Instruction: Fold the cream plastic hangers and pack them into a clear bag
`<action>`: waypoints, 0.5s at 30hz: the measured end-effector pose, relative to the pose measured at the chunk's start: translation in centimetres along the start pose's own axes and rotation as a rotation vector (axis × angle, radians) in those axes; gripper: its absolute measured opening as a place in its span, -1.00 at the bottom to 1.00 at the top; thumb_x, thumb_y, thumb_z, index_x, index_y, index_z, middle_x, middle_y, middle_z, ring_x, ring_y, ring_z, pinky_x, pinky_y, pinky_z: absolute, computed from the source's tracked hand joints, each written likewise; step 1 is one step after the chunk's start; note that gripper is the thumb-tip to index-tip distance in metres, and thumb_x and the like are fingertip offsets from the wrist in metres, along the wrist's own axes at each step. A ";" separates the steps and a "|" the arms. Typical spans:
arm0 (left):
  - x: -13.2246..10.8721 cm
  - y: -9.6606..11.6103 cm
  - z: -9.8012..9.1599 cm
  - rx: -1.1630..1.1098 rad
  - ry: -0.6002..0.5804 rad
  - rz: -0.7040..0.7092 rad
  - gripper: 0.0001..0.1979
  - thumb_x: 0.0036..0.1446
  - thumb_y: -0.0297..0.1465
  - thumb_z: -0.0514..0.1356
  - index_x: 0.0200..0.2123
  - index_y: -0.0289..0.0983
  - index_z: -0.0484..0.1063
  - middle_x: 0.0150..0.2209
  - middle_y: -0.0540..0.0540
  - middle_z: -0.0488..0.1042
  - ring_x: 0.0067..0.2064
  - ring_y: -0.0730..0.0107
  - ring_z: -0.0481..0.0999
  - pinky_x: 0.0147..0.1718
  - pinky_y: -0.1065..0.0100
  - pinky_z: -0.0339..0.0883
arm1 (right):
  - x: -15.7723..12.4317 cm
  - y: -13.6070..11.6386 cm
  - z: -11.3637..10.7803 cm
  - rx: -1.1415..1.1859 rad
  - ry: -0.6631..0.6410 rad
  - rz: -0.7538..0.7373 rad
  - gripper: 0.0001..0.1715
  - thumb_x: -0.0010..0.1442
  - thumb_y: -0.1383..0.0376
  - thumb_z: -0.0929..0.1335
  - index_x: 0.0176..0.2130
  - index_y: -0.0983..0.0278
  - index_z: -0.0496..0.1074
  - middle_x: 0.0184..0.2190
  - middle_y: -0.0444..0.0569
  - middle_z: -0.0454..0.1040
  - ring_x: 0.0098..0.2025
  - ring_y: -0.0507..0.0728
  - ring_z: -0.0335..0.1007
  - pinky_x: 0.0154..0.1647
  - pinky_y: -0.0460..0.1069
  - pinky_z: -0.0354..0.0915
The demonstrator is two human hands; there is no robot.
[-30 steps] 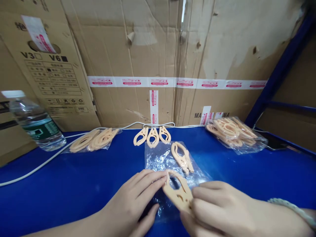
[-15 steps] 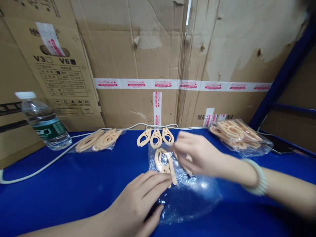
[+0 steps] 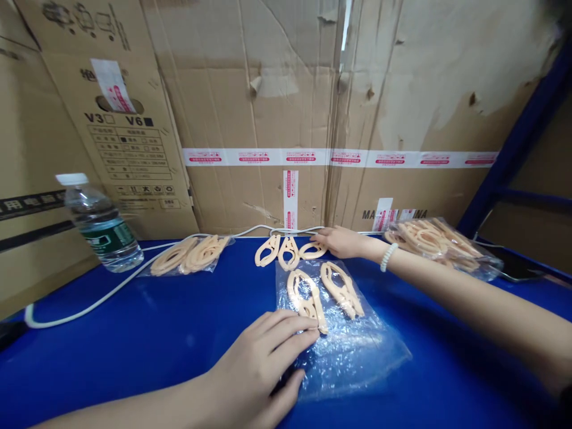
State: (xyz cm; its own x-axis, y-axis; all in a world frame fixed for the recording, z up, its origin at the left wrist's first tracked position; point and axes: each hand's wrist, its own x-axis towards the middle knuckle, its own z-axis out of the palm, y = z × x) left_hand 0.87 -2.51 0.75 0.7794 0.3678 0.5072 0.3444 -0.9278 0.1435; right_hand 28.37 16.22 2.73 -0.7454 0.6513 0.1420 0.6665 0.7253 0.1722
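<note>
A clear plastic bag (image 3: 344, 363) lies flat on the blue table, with two beige folding clothes hangers in view at its upper part, a left hanger (image 3: 300, 289) and a right hanger (image 3: 342, 289). My left hand (image 3: 268, 357) rests at the bag's left side, fingers stretched over the lower end of the left hanger and thumb apart. Beyond the bag, two folded hangers, one (image 3: 267, 251) and another (image 3: 288, 253), lie in a row. At the row's right end, my right hand (image 3: 342, 241) has its fingers closed on a third hanger (image 3: 313, 250), now lying slanted.
Bagged hangers (image 3: 192, 256) lie at the back left, and a fuller bag of hangers (image 3: 442, 244) at the back right beside a dark flat object (image 3: 521, 269). A water bottle (image 3: 105, 226) and white cable (image 3: 84, 313) are on the left. Cardboard (image 3: 259, 119) walls the back.
My right hand has moved from the bag's right-hand hanger up to the back row and taken hold of the rightmost hanger, which has turned. My left hand stays on the bag.
</note>
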 end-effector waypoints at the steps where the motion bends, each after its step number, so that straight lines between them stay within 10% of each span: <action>1: -0.1 0.0 0.0 -0.002 -0.005 0.000 -0.52 0.14 -0.59 0.10 0.15 -0.33 0.30 0.07 -0.24 0.49 0.07 0.12 0.47 0.06 0.04 0.42 | -0.6 0.3 -0.1 0.005 -0.009 0.012 -0.51 0.20 0.49 0.24 0.11 0.35 0.38 -0.06 0.20 0.50 -0.16 0.24 0.51 -0.13 0.09 0.39; 9: -0.3 -0.2 0.3 -0.028 0.001 -0.009 -0.51 0.16 -0.58 0.10 0.18 -0.31 0.29 0.09 -0.24 0.47 0.09 0.11 0.45 0.07 0.01 0.40 | -6.3 0.1 -2.0 0.030 0.095 0.112 -0.65 0.29 0.47 0.15 -0.03 0.39 0.40 -0.13 0.23 0.48 -0.19 0.21 0.51 -0.14 0.07 0.42; 15: -0.4 -0.2 0.4 -0.024 0.001 -0.025 -0.51 0.15 -0.59 0.10 0.17 -0.30 0.29 0.10 -0.24 0.46 0.11 0.11 0.44 0.08 0.02 0.39 | -10.6 -4.8 -6.5 0.042 0.367 0.181 -0.66 0.38 0.33 0.15 0.10 0.31 0.25 -0.11 0.12 0.55 -0.21 0.17 0.55 -0.22 0.05 0.46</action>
State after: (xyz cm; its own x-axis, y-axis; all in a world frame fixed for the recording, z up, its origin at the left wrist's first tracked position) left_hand 0.72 -2.41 0.17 0.7701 0.3909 0.5041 0.3514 -0.9195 0.1762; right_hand 33.05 4.38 6.74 -0.5648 0.6520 0.5058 0.7812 0.6199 0.0733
